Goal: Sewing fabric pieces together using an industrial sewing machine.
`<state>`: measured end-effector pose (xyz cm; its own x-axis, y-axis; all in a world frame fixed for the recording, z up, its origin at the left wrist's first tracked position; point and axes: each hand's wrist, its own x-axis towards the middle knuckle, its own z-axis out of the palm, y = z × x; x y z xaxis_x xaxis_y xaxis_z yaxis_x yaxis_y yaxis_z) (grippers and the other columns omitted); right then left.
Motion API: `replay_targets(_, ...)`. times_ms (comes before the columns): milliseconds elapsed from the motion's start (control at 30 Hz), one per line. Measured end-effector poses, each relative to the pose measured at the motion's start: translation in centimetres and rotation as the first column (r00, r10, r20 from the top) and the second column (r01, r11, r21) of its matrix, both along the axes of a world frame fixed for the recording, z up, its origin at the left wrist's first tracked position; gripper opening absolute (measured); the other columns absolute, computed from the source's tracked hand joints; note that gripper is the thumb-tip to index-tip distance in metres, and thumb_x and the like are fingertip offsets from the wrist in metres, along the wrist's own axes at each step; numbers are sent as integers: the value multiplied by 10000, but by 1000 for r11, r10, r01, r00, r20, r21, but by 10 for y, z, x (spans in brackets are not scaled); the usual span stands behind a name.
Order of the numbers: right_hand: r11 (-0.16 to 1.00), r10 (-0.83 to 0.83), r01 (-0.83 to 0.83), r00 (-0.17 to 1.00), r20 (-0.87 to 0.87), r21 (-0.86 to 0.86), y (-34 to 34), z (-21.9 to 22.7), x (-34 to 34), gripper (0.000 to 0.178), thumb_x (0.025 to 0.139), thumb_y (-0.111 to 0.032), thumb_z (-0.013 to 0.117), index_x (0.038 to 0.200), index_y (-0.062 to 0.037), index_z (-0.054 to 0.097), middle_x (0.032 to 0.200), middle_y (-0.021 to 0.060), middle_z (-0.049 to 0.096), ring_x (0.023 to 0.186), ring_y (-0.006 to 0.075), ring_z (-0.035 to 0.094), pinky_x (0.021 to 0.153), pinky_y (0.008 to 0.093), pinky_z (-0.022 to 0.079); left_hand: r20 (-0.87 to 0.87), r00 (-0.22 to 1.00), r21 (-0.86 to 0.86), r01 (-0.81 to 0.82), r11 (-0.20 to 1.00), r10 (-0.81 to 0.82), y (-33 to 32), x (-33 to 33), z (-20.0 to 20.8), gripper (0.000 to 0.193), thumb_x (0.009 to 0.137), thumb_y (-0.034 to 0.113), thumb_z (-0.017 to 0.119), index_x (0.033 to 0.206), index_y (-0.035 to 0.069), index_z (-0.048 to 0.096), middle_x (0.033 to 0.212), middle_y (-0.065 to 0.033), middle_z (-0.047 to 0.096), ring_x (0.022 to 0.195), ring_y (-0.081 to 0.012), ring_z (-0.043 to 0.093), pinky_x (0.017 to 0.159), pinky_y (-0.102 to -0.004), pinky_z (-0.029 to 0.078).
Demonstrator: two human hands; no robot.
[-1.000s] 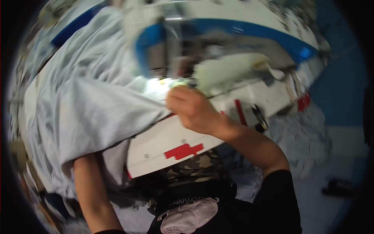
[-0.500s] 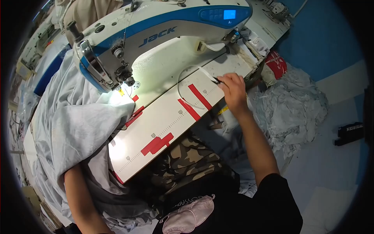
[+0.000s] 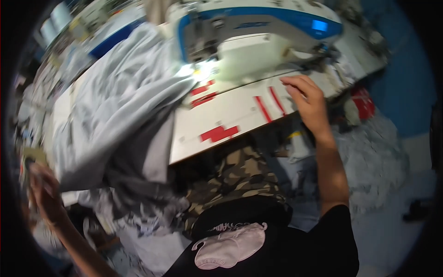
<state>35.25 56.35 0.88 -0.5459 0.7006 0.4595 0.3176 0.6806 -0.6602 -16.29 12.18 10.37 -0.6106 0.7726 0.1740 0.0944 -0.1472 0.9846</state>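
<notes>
Pale grey-blue fabric (image 3: pixel 124 92) drapes over the left of the sewing table, its right tip under the lit needle area of a white and blue sewing machine (image 3: pixel 258 23). Out past the fabric's lower left edge is my left hand (image 3: pixel 45 189), smeared by motion, so its fingers and anything in them cannot be made out. My right hand (image 3: pixel 308 99) hovers over the right part of the white tabletop (image 3: pixel 240 113), fingers stretched leftward and thumb apart, with nothing visible between them.
Red tape strips (image 3: pixel 219 133) mark the tabletop. A heap of pale fabric (image 3: pixel 374 161) lies on the floor at the right, below a red bundle (image 3: pixel 362 104). More grey cloth (image 3: pixel 134 207) hangs under the table at the left.
My left hand has come out from under the fabric and swung far left. The small dark tool and white strip at my right hand no longer show. The whole view has shifted and blurred.
</notes>
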Motion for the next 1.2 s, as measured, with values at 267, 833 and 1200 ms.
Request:
replay_targets(267,881,474,-471,873,-117,52,-97,61,-98,273,951,28,671,1208,-6,756,1139,117,714,1022,208,681,888,297,534,-845,-328,528,-636,562,422,-28,74,45,238,1102,105,568,1215,-54,703,1238,-139,714,1076,-227,706,917,-358,573)
replay_targets(833,946,321,-293,908,-269,138,-168,-60,-71,207,741,108,733,890,-35,715,956,123,717,935,328,703,844,414,539,-594,400,364,-640,676,698,24,256,-96,72,984,51,617,915,32,623,983,-116,640,889,-226,605,804,-356,496)
replay_targets(1200,932,353,-354,935,-29,-76,-140,-80,-33,179,735,85,747,866,-35,731,953,86,731,941,268,739,769,371,561,-765,553,-149,-651,744,330,145,205,-166,171,914,-144,597,1040,-59,676,1414,-232,569,1248,-359,615,987,-354,505)
